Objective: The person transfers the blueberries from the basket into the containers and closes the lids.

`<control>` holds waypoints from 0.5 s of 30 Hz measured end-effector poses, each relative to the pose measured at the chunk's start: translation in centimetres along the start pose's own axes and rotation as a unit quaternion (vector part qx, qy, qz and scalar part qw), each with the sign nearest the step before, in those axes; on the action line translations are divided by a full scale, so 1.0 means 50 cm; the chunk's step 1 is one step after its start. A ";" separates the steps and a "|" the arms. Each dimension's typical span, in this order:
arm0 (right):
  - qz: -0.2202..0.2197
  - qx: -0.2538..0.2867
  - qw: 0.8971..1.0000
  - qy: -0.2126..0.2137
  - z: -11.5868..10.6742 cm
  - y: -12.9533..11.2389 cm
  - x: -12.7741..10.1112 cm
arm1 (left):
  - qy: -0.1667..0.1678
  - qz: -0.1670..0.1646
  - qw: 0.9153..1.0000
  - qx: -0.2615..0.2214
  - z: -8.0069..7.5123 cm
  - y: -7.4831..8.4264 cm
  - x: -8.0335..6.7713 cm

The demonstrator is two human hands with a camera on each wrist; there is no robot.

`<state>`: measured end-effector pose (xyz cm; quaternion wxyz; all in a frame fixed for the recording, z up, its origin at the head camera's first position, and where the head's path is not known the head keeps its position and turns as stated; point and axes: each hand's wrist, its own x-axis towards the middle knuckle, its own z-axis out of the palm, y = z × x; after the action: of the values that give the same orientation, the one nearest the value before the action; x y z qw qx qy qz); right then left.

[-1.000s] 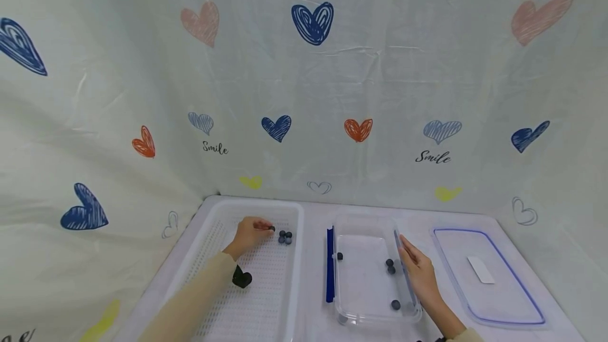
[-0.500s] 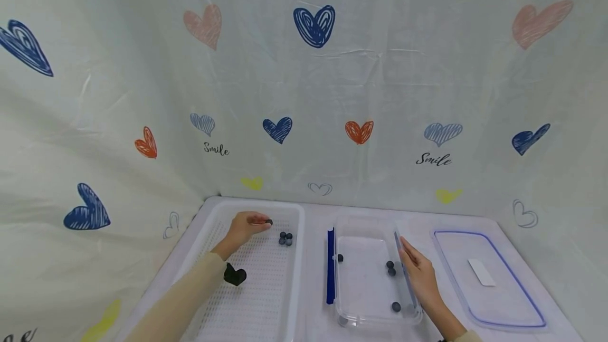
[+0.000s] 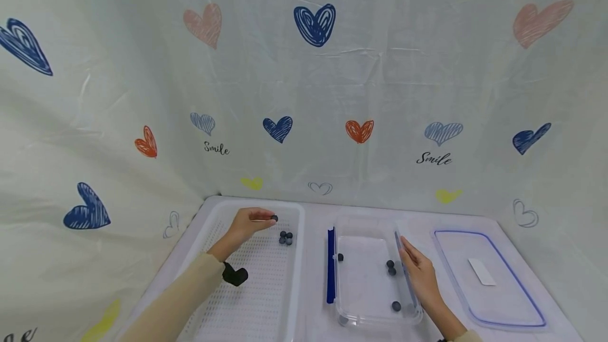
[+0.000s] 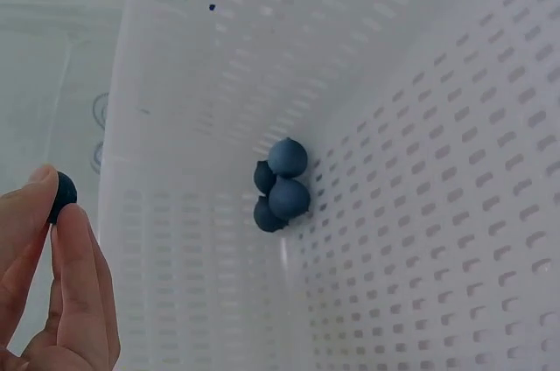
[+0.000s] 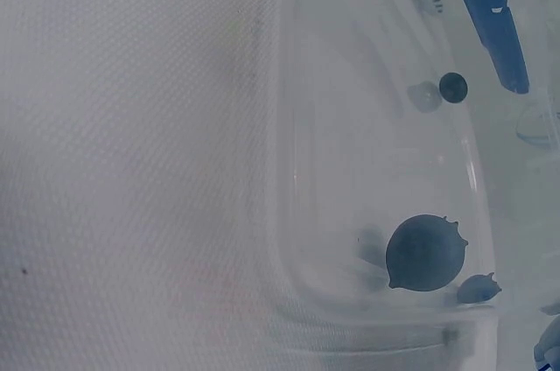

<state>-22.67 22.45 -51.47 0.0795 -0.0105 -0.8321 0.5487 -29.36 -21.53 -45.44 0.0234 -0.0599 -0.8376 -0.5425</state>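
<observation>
My left hand (image 3: pixel 244 226) pinches a dark blueberry (image 4: pixel 66 194) between thumb and fingertips, held above the far part of a white perforated basket (image 3: pixel 300 257). Several more blueberries (image 4: pixel 287 178) lie clustered at the basket's far right, also visible in the left wrist view. To the right stands a clear plastic box (image 3: pixel 366 316) with several blueberries (image 3: pixel 396 306) scattered inside. My right hand (image 3: pixel 420 273) rests along the box's right side, fingers mostly straight against the side flap. That hand is outside the right wrist view, which shows blueberries (image 5: pixel 426 253) in the box.
A clear lid (image 3: pixel 489 278) with a blue seal and a white label lies right of the box. A blue clasp flap (image 3: pixel 331 265) hangs along the box's left side. Behind the table (image 3: pixel 315 278) hangs a pale curtain (image 3: pixel 380 78) printed with hearts.
My left hand has risen with the pinched blueberry, first drifting left from the cluster, then slightly back right. My right hand stays at the box's side.
</observation>
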 end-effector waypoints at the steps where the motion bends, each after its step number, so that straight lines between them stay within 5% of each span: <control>1: -0.001 0.000 1.000 0.000 0.000 -0.001 0.000 | -0.002 -0.001 1.000 -0.002 0.002 0.003 -0.001; 15: -0.001 -0.003 1.000 -0.001 0.000 -0.002 -0.001 | -0.055 0.001 0.998 -0.036 0.034 0.055 0.005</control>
<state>-22.63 22.39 -51.38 0.0798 -0.0092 -0.8337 0.5464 -29.22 -18.84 -43.63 -0.0243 -0.0912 -0.8176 -0.5679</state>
